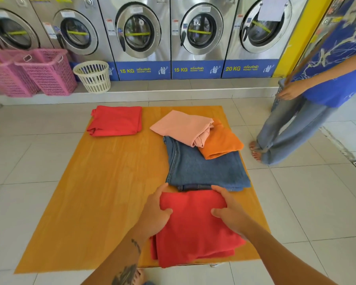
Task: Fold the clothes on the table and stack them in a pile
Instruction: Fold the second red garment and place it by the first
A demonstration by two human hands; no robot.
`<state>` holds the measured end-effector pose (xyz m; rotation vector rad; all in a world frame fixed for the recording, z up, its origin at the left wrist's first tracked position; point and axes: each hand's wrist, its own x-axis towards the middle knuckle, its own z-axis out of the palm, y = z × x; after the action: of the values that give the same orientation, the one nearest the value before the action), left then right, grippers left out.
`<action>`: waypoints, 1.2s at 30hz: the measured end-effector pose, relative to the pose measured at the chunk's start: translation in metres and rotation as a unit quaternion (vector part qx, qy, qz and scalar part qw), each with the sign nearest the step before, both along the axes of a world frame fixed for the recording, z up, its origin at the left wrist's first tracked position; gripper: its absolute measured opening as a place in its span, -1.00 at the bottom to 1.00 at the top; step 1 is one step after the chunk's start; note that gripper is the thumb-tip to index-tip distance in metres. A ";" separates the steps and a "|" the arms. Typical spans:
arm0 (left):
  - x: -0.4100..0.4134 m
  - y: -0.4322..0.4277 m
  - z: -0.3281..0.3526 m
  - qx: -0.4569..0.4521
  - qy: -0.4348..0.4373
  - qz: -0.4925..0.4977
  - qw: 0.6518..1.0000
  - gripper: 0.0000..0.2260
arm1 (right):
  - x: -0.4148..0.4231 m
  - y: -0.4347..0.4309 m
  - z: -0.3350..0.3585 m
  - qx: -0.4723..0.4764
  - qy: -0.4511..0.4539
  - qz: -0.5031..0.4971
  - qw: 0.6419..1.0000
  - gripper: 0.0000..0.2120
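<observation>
A folded red garment (193, 229) lies at the near edge of the orange table (103, 192). My left hand (156, 210) grips its left side and my right hand (228, 210) grips its right side, thumbs on top. Just beyond it lie folded blue jeans (201, 167). On the jeans' far end rest an orange garment (222, 142) and a loosely folded pink garment (181, 126). Another folded red garment (116, 120) sits alone at the far left corner of the table.
A person in a blue shirt and jeans (308, 112) stands at the table's right, holding a stick. Washing machines (140, 36) line the back wall. Two pink baskets (45, 73) and a white basket (93, 76) stand at the back left. White tile floor surrounds the table.
</observation>
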<state>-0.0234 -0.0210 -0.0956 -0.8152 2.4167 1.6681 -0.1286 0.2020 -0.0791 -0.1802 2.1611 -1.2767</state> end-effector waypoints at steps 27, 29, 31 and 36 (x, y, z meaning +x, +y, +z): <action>-0.070 -0.299 0.052 -0.100 0.134 0.167 0.972 -0.77 | -0.084 -0.327 0.028 -0.005 0.173 0.064 0.983 -0.55; -0.081 -0.323 0.042 -0.112 0.124 0.154 0.974 -0.76 | -0.093 -0.351 0.017 0.031 0.180 0.074 0.980 -0.53; -0.089 -0.342 0.027 -0.125 0.102 0.131 0.978 -0.72 | -0.097 -0.368 0.008 0.084 0.136 0.118 0.980 -0.47; -0.090 -0.371 -0.013 -0.143 -0.007 0.042 0.989 -0.53 | -0.099 -0.382 -0.007 0.191 0.098 0.192 0.957 -0.32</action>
<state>-0.1131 -0.3920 -0.1091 -0.9731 2.6862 1.3504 -0.2274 -0.1799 -0.0863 -0.5546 2.3438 -0.6310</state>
